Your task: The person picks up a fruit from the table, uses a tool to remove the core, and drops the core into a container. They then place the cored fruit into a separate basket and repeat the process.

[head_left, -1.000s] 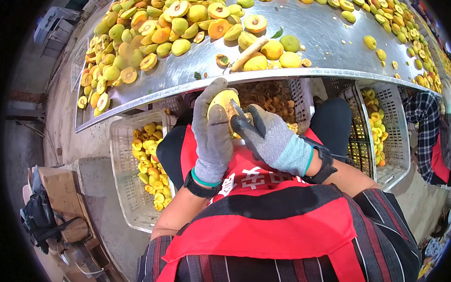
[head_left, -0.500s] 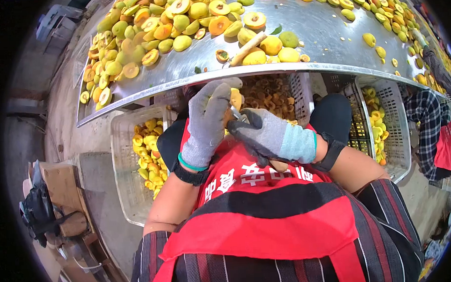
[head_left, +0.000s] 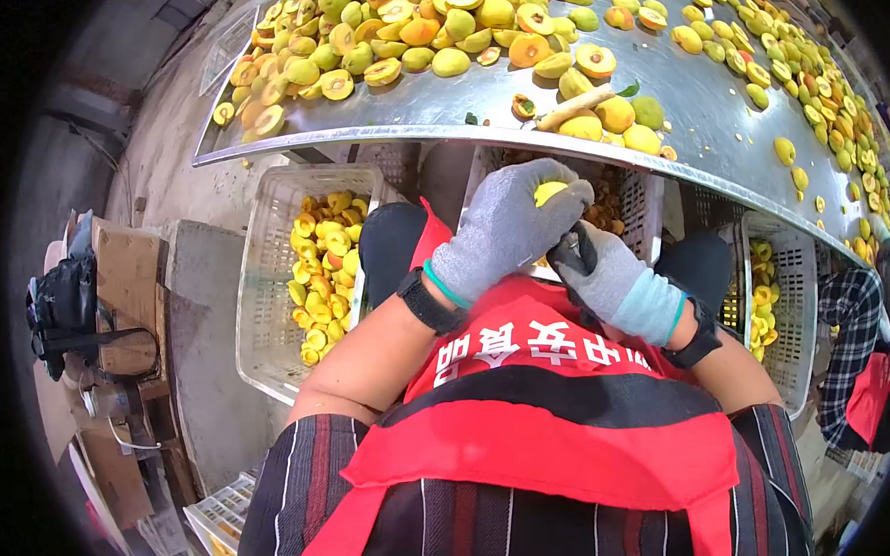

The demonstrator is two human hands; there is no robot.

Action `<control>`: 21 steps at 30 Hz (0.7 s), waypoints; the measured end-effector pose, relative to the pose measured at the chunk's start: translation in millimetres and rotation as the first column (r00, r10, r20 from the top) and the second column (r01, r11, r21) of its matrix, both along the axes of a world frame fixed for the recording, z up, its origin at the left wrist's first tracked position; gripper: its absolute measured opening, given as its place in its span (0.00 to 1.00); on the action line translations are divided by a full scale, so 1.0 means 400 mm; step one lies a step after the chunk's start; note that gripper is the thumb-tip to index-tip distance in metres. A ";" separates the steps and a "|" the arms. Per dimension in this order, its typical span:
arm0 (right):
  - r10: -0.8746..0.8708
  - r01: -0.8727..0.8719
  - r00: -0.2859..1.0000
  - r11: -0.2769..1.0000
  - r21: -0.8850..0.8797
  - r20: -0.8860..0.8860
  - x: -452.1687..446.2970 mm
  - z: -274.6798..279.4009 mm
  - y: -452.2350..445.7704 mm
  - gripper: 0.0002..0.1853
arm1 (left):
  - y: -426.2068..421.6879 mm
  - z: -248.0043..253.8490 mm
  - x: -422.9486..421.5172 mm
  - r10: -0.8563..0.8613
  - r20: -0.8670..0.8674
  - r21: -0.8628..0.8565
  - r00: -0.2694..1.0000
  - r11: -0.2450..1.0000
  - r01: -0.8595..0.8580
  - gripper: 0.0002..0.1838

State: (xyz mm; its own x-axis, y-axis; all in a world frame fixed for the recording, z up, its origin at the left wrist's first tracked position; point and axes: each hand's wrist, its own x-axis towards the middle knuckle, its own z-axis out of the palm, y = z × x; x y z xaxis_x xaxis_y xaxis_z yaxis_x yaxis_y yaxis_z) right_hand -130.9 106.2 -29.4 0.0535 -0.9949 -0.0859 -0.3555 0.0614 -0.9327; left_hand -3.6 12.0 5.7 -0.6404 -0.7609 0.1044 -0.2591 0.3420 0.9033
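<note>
My left hand [head_left: 521,212], in a grey glove, is closed around a yellow fruit piece [head_left: 550,191], of which only a small part shows between the fingers. Close beside it, my right hand [head_left: 607,272] is closed on a small dark-handled tool [head_left: 571,242], mostly hidden by the fingers. Both hands are over the red apron [head_left: 525,334], below the front edge of the metal table [head_left: 410,130]. Halved and whole yellow-green fruits [head_left: 456,28] are heaped on that table.
A white crate [head_left: 255,314] of fruit halves stands at the left, another crate [head_left: 794,315] at the right. One more crate [head_left: 649,212] is under the table. A wooden stick [head_left: 576,107] lies near the table edge. A co-worker's checked sleeve [head_left: 844,333] shows at the far right.
The view has turned, so table and crates appear shifted. My left hand has rolled over the fruit, which now shows less. The tool's metal part is no longer clearly visible.
</note>
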 end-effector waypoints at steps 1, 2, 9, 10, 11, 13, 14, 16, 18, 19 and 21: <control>-0.052 -0.034 0.947 0.965 -0.260 -0.316 -0.003 -0.012 -0.005 0.12 | -0.010 0.005 0.000 -0.055 0.133 0.054 0.990 0.997 0.048 0.15; -0.028 -0.038 0.954 0.976 -0.214 -0.297 -0.011 -0.016 -0.005 0.12 | -0.014 0.001 -0.001 -0.048 0.106 0.090 0.993 0.995 0.039 0.14; 0.141 -0.118 0.987 0.958 0.262 -0.073 -0.022 0.072 -0.025 0.12 | -0.057 -0.011 -0.001 -0.206 0.038 0.136 0.978 0.971 0.199 0.14; 0.154 -0.156 0.917 0.987 0.026 -0.367 -0.022 0.039 -0.021 0.12 | -0.057 -0.001 -0.006 -0.253 0.233 0.118 0.939 0.966 0.231 0.14; 0.163 -0.167 0.916 0.986 0.022 -0.368 -0.028 0.028 -0.018 0.12 | -0.061 0.005 -0.012 -0.281 0.420 0.102 0.863 0.959 0.263 0.14; 0.086 -0.089 0.996 0.917 0.390 0.024 -0.020 0.079 -0.027 0.13 | -0.060 -0.021 -0.014 -0.255 0.395 0.092 0.883 0.967 0.238 0.12; -0.029 -0.129 0.967 0.802 0.583 0.254 -0.018 0.116 -0.030 0.11 | -0.058 -0.043 -0.016 -0.233 0.236 0.096 0.943 0.972 0.216 0.12; -0.080 -0.183 0.883 0.848 0.497 0.462 -0.024 0.088 -0.027 0.10 | -0.044 -0.048 -0.019 -0.155 -0.038 0.142 0.987 0.977 0.159 0.11; -0.135 -0.204 0.816 0.842 0.499 0.562 -0.039 0.081 -0.024 0.10 | -0.042 -0.045 -0.023 -0.135 -0.125 0.313 0.983 0.935 0.168 0.11; -0.172 -0.251 0.725 0.835 0.489 0.666 -0.043 0.077 -0.021 0.11 | -0.042 -0.047 -0.024 -0.133 -0.185 0.355 0.974 0.915 0.192 0.11; -0.266 -0.307 0.542 0.821 0.482 0.797 -0.035 0.087 -0.018 0.12 | -0.045 -0.062 -0.039 -0.109 -0.237 0.312 0.965 0.932 0.182 0.10</control>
